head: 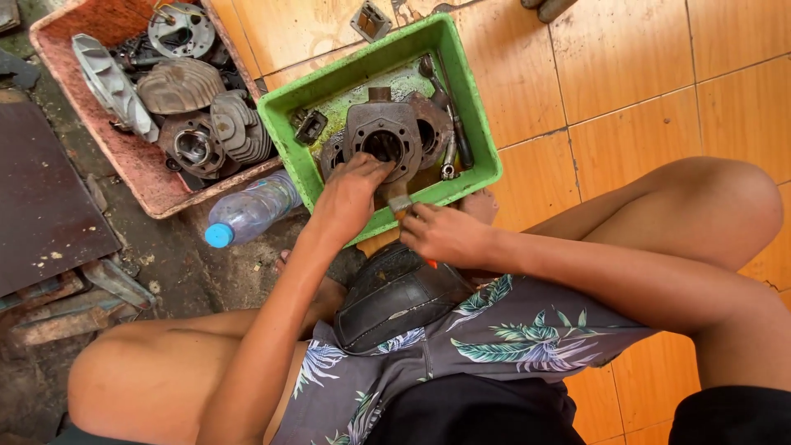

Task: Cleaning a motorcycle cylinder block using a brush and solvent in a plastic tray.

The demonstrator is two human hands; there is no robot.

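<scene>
Fingers of the left hand press down on the rim of the engine cylinder, curled against it, pinning rather than gripping. Fingers of the right hand are closed around a brush with an orange handle; bristles sit just at the cylinder's near edge. Cylinder lies in the green tray on the tiled floor, bore facing up. Cast metal, dark, greasy, rusty brown flanges, round open bore. Looks heavy and stiff, likely slippery with oil; best taken by the flange edges or through the bore. 1 wrench lies beside it in the tray. Left of the tray: a plastic bottle with blue cap, touching the tray, and a red crate of finned engine parts.
</scene>
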